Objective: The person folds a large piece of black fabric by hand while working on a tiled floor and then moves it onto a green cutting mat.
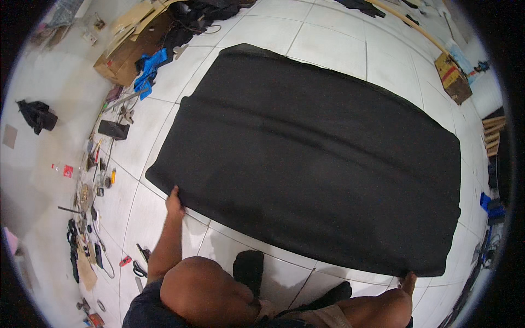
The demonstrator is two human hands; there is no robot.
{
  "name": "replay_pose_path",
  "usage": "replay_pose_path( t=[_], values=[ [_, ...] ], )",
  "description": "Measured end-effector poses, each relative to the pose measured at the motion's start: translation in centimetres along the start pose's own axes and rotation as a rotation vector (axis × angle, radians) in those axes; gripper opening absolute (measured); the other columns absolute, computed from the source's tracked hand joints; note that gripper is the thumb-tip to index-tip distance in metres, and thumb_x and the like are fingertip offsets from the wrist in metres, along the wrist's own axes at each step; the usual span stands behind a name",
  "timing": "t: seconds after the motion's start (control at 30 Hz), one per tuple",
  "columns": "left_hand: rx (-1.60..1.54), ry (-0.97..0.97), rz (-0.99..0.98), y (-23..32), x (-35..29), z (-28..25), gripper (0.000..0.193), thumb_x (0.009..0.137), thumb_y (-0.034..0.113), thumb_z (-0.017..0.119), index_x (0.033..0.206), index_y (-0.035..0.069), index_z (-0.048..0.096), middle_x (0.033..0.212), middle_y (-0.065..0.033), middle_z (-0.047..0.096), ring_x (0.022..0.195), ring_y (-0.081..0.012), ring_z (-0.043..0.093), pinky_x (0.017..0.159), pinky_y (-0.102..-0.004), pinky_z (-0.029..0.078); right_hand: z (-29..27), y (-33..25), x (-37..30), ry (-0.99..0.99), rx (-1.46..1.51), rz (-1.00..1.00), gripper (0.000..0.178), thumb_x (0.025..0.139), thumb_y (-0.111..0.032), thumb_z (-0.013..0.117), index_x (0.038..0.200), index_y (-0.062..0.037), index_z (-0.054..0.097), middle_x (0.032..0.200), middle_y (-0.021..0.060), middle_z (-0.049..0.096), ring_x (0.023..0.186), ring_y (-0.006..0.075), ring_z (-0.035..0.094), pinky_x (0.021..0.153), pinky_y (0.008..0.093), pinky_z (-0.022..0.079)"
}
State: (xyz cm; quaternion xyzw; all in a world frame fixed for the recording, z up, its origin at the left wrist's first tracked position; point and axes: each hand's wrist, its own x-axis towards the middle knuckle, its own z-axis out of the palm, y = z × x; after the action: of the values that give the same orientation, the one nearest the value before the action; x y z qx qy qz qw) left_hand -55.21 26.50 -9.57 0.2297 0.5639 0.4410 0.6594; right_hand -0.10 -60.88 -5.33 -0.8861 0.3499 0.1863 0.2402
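White tiles across the whole floor (333, 33) here, thin grout lines bending toward the rim of the view! Over on the left, a pale wall (33, 180) carries a black bag (38, 116), and tools and loose odds and ends crowd its foot. Up at upper left sits an open cardboard box (128, 52), bright blue material (149, 71) beside it. Across to the upper right, a brown box (454, 79) and a long wooden pole (411, 25)! Pale light brightens the tiles, soft shadows falling near the lower edge.
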Motion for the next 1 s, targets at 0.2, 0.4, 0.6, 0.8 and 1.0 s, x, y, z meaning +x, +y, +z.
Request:
replay_pose_path(
  t=[0.2, 0.4, 0.6, 0.8, 1.0],
  values=[
    [0.353, 0.185, 0.271, 7.6, 5.2, -3.0, 0.059, 0.082, 0.020, 0.066, 0.125, -0.008, 0.035, 0.114, -0.0201, 0.054, 0.094, -0.0291, 0.059, 0.082, -0.0383, 0.050, 8.6, -21.9, -6.4, 0.108, -0.753, -0.951, 0.057, 0.087, -0.022, 0.057, 0.136, -0.0037, 0.034, 0.140, 0.0208, 0.034, 0.126, 0.0372, 0.037, 0.104, 0.0455, 0.033],
    [0.581, 0.127, 0.162, 10.8, 4.9, -2.8, 0.063, 0.084, 0.029, 0.064, 0.133, 0.008, 0.029, 0.113, -0.0172, 0.054, 0.089, -0.0245, 0.059, 0.056, -0.0324, 0.049, 17.6, -39.0, -26.0, 0.129, -0.911, -1.374, 0.052, 0.086, -0.016, 0.055, 0.135, -0.0078, 0.036, 0.140, 0.0166, 0.033, 0.130, 0.0339, 0.032, 0.107, 0.0483, 0.026],
    [0.645, -0.021, -0.034, 14.3, 6.0, -3.3, 0.043, 0.087, 0.036, 0.057, 0.113, 0.002, 0.047, 0.096, -0.0097, 0.056, 0.073, -0.0192, 0.058, 0.055, -0.0280, 0.049, 21.9, -42.8, -22.8, -0.031, -1.060, -1.306, 0.039, 0.087, -0.014, 0.050, 0.122, -0.0005, 0.048, 0.128, 0.0197, 0.045, 0.122, 0.0374, 0.041, 0.105, 0.0469, 0.030],
    [0.900, -0.026, -0.075, 15.9, 5.2, -5.5, 0.034, 0.087, 0.037, 0.057, 0.094, 0.004, 0.051, 0.083, -0.0061, 0.056, 0.064, -0.0146, 0.055, 0.054, -0.0263, 0.047, 21.7, -44.1, -23.7, -0.308, -1.029, -1.169, 0.029, 0.089, -0.016, 0.049, 0.112, -0.0005, 0.055, 0.127, 0.0183, 0.046, 0.118, 0.0334, 0.044, 0.103, 0.0423, 0.033],
    [1.043, 0.136, 0.105, 13.6, 5.1, -9.7, 0.040, 0.084, 0.038, 0.062, 0.097, 0.003, 0.047, 0.080, -0.0082, 0.055, 0.063, -0.0159, 0.053, 0.048, -0.0283, 0.045, 21.6, -40.6, -21.8, -0.386, -0.962, -1.316, 0.029, 0.090, -0.017, 0.050, 0.116, -0.0034, 0.053, 0.122, 0.0164, 0.047, 0.118, 0.0319, 0.044, 0.101, 0.0410, 0.033]
  ],
)
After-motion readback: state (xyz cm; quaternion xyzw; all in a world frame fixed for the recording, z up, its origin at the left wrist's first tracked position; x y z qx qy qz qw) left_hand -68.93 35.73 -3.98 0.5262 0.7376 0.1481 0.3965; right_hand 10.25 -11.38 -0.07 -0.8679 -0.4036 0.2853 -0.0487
